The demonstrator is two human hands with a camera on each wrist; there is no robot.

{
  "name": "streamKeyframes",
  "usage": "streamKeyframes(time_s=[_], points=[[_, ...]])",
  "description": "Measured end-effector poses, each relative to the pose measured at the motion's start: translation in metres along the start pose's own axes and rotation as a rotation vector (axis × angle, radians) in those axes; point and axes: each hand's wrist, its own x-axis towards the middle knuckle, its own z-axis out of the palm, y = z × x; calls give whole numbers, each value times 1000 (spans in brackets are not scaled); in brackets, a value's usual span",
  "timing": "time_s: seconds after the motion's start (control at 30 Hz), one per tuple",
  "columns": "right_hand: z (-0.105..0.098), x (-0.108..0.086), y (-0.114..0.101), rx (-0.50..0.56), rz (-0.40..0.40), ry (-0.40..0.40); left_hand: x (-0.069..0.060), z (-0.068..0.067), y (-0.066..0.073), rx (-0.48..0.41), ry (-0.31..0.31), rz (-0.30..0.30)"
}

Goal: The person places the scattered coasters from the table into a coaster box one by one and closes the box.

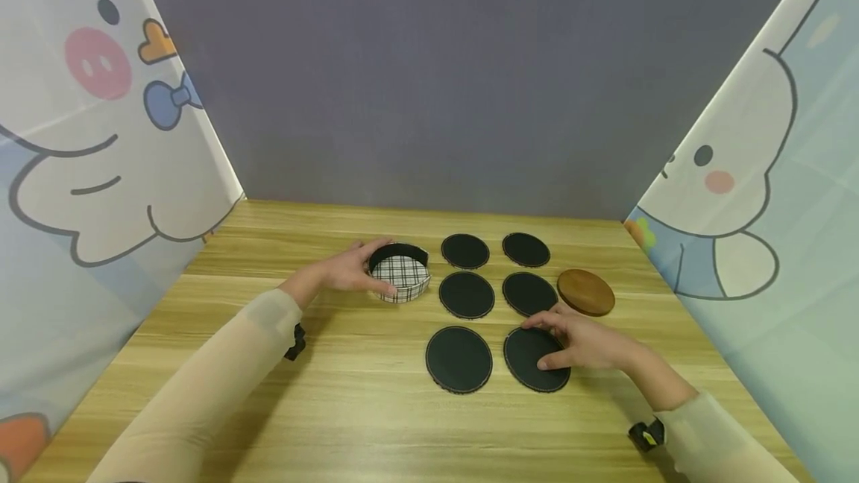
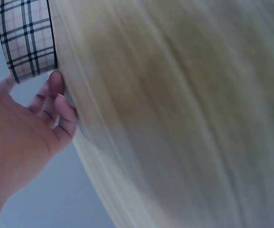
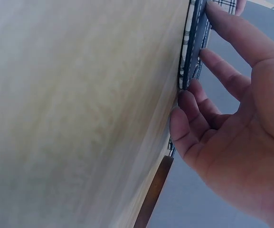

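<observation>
My left hand (image 1: pixel 356 267) holds a round, open-topped coaster holder (image 1: pixel 408 268) covered in white-and-black plaid, with the thumb at its near side and fingers behind. In the left wrist view, the plaid wall (image 2: pixel 27 40) of that holder shows above my curled fingers. My right hand (image 1: pixel 577 338) is at the nearest right black round coaster (image 1: pixel 530 364), the thumb over its top and a finger at its far edge. The right wrist view shows this coaster (image 3: pixel 190 52) edge-on, with a plaid strip along it, between thumb and fingers; the lower fingertips rest near the table.
More black coasters lie in two columns: a near-left one (image 1: pixel 459 360), two middle ones (image 1: pixel 466 295) and two at the back (image 1: pixel 465 251). A brown wooden disc (image 1: pixel 586 291) lies right of them. The wood-grain table (image 1: pixel 335 408) meets a grey wall (image 1: pixel 429 80) behind.
</observation>
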Motion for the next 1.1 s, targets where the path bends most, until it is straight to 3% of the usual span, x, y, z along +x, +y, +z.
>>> streamKeyframes(time_s=[0.27,0.7,1.1], points=[[1,-1,1,-10,-5,9,-2,-1,-5,-38,6,35],[0,-3,2,0,-16,6,1,0,-6,-44,-32,5],[2,-6,1,-39,58,-1,0,1,-9,-38,-38,27]])
